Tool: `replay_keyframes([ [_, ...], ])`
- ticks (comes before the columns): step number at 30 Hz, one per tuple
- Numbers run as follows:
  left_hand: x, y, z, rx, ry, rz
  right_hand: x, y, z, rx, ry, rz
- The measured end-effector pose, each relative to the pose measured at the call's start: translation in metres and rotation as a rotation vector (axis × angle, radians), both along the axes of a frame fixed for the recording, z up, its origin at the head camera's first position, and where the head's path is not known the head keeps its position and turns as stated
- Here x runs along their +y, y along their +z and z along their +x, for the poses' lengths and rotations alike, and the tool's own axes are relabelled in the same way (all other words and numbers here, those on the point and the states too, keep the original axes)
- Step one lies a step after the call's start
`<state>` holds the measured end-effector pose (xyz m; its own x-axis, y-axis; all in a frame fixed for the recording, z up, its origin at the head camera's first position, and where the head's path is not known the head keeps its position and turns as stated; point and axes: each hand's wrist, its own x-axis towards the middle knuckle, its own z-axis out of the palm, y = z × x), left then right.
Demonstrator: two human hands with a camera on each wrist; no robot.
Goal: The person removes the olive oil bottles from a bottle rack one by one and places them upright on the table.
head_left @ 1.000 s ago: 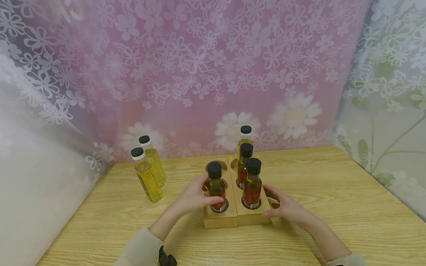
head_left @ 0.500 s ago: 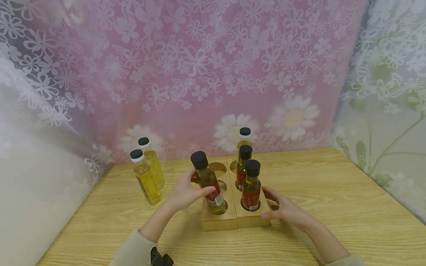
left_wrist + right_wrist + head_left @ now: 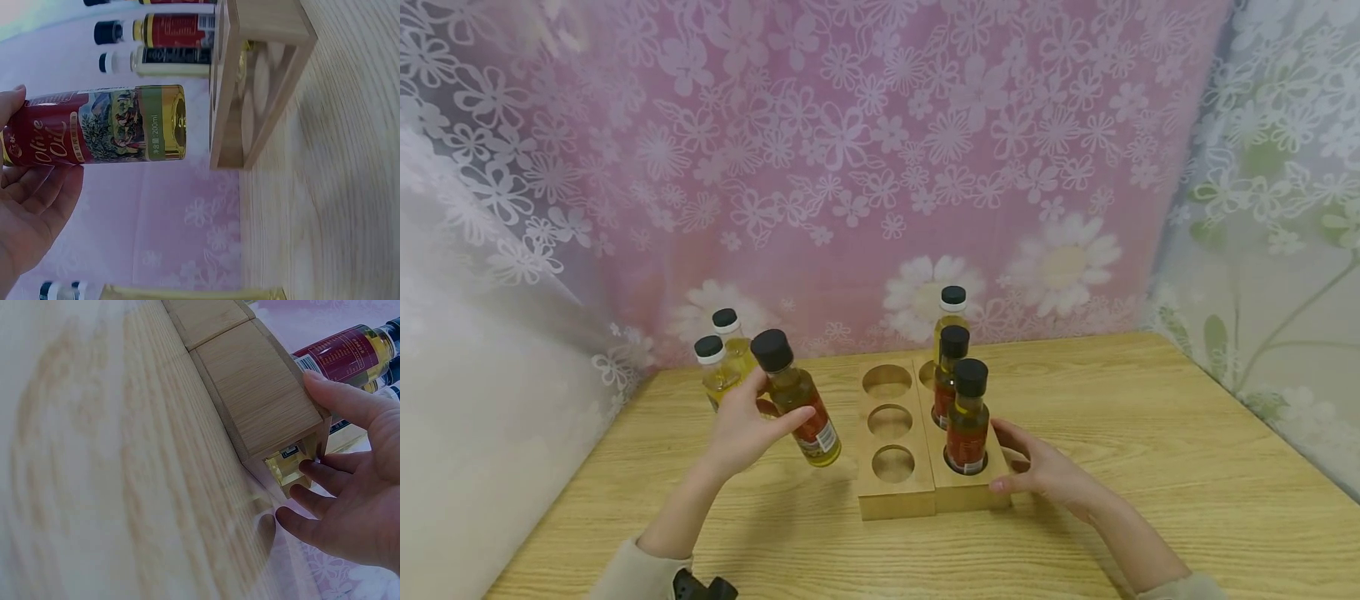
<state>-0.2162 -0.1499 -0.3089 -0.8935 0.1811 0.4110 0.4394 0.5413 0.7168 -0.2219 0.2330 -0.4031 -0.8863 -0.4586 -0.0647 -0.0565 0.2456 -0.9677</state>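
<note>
My left hand (image 3: 741, 429) grips an olive oil bottle (image 3: 808, 417) with a black cap and red label, thumb on one side and fingers behind. The bottle is tilted and clear of the left wooden rack (image 3: 897, 506), whose several round holes show bare. In the left wrist view its lower label (image 3: 119, 125) faces the camera. My right hand (image 3: 1052, 477) is at the outer side of the right wooden rack (image 3: 973, 498), thumb at the front corner, fingers loosely bent along the side. That rack bears two red-labelled bottles, the front one (image 3: 967, 437) nearest, and a white-collared yellow oil bottle (image 3: 951, 323) behind.
Two clear bottles of yellow oil, the nearer one (image 3: 715, 379) partly hidden by my left hand, stand at the left of the wooden table (image 3: 1075, 383). A pink floral curtain (image 3: 820, 208) hangs behind, with pale curtains at both sides.
My left hand has lifted the olive oil bottle out of the left rack's front hole and carried it left, in front of the yellow oil bottles. The right hand stays in place.
</note>
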Motion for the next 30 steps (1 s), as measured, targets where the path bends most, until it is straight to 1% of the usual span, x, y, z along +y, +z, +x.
replay_keyframes([
  [2,-0.008,-0.002,0.003,0.012,0.024,-0.003,0.000,0.000,0.000,0.005,0.006,0.004],
  [4,-0.017,-0.004,0.005,0.012,0.034,-0.006,0.000,0.000,0.001,0.011,0.013,0.003],
  [6,-0.027,-0.005,0.009,-0.007,0.045,-0.007,0.000,0.001,0.001,0.015,0.019,0.003],
  [9,-0.042,-0.008,0.014,-0.062,0.059,-0.008,-0.001,0.001,0.002,0.013,0.019,0.002],
  [11,-0.053,-0.010,0.017,-0.093,0.084,-0.029,-0.001,0.001,0.002,0.011,0.016,0.003],
  [13,-0.063,-0.012,0.019,-0.102,0.108,-0.052,-0.001,0.002,0.001,0.019,0.014,0.007],
  [17,-0.079,-0.017,0.018,-0.086,0.165,-0.111,0.001,0.003,0.000,0.027,0.006,0.012],
  [19,-0.085,-0.020,0.016,-0.089,0.181,-0.132,0.001,0.003,0.000,0.016,-0.002,0.013],
  [23,-0.094,-0.025,0.013,-0.120,0.216,-0.182,0.002,0.002,0.000,0.011,0.000,0.011],
  [26,-0.098,-0.029,0.010,-0.161,0.237,-0.226,0.002,0.002,-0.001,0.024,0.011,0.017],
  [30,-0.102,-0.033,0.008,-0.206,0.254,-0.273,0.001,0.002,-0.001,0.008,0.014,0.017],
])
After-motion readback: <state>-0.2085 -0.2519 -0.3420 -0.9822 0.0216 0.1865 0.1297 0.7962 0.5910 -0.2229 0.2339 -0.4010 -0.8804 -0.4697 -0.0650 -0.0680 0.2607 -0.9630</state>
